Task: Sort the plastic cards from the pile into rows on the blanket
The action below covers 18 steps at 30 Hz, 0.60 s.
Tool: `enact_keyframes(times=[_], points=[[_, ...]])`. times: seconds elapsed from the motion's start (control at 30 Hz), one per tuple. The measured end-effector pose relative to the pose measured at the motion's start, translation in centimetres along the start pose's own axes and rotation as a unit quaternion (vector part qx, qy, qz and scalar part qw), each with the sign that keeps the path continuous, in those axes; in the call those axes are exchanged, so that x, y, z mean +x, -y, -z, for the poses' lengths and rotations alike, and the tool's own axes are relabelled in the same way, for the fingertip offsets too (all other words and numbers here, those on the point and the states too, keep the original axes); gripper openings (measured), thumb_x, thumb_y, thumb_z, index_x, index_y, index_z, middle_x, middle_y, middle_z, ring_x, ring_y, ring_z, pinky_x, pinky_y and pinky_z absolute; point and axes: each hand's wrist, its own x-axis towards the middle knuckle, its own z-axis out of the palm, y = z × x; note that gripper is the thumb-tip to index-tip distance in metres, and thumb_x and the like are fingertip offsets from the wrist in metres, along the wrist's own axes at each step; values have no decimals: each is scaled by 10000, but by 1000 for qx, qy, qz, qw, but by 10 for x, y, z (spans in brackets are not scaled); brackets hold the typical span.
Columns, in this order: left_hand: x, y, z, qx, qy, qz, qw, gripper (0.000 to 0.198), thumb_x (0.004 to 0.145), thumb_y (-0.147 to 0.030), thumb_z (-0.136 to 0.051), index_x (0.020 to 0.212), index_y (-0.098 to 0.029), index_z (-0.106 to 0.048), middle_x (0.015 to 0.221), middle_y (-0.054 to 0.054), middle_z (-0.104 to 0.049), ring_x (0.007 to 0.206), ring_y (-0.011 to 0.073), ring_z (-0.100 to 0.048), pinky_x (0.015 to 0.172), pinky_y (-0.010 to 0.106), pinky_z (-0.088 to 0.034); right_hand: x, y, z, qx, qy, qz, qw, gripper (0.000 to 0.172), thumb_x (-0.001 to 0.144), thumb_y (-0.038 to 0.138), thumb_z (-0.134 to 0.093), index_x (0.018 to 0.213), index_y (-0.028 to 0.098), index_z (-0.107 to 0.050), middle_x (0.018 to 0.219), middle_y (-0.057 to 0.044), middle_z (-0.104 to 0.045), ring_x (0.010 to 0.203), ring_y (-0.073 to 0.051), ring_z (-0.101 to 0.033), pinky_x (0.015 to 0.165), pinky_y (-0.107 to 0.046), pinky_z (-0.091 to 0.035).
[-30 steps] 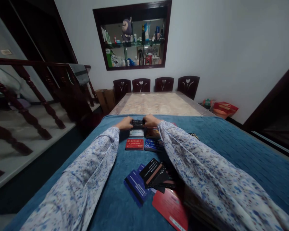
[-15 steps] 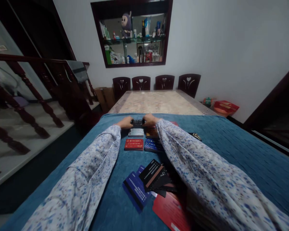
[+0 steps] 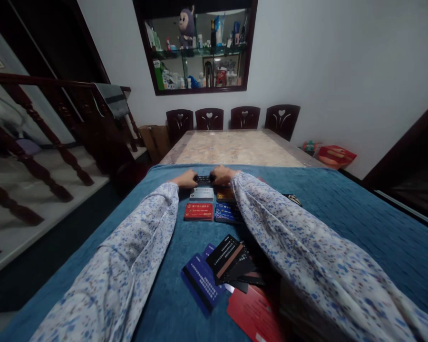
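Both my arms reach forward over a blue cloth [image 3: 342,223]. My left hand [image 3: 186,180] and my right hand [image 3: 222,175] pinch the two ends of a black card [image 3: 204,179] lying flat on the cloth at the far end of a laid-out set. Just nearer lie a grey card [image 3: 201,193] and an orange card [image 3: 224,195], then a red card [image 3: 199,212] and a dark blue card [image 3: 226,213]. A loose heap of cards [image 3: 228,263], blue, black and red, sits close to me, partly under my right sleeve.
Beyond the cloth is the bare marble table top [image 3: 231,147] with several dark chairs [image 3: 244,117] at its far end. A small dark object [image 3: 291,199] lies on the cloth to the right. A stair railing [image 3: 57,128] stands to the left, a wall cabinet [image 3: 198,47] behind.
The view has tipped slightly, so the scene sits a little higher in frame. Both hands stay on the black card in the same spot.
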Motion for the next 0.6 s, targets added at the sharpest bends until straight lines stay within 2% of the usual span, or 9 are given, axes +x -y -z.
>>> enact_keyframes(times=[0.17, 0.3, 0.43, 0.6], points=[[2, -1, 0, 5, 15, 5, 1000, 314, 643, -147, -625, 939, -138, -729, 935, 86, -697, 882, 245, -656, 781, 284, -536, -2, 6, 2, -14, 10, -8, 1000, 388, 813, 288, -685, 1184, 193, -750, 1281, -138, -698, 1222, -311, -593, 862, -307, -537], [5, 0, -2, 9, 21, 13, 1000, 334, 631, -132, -635, 952, -144, -725, 967, 85, -704, 890, 239, -657, 788, 281, -533, -3, 11, 2, -22, 23, -14, 999, 427, 832, 233, -633, 1245, 160, -712, 1363, -168, -638, 1297, -326, -534, 898, -336, -537], [5, 2, -3, 9, 18, 13, 1000, 350, 651, -144, -654, 995, -149, -718, 1035, 93, -702, 929, 241, -653, 820, 285, -531, -7, 13, 4, -23, 33, -17, 999, 459, 846, 208, -586, 1289, 139, -685, 1384, -185, -615, 1297, -336, -531, 904, -367, -541], [5, 6, -5, 6, 16, 4, 1000, 379, 670, -149, -654, 1045, -146, -708, 1021, 95, -700, 933, 251, -653, 815, 302, -532, -12, 11, 8, -25, 37, -14, 999, 481, 814, 201, -605, 1287, 192, -691, 1366, -152, -633, 1240, -310, -573, 874, -344, -538]])
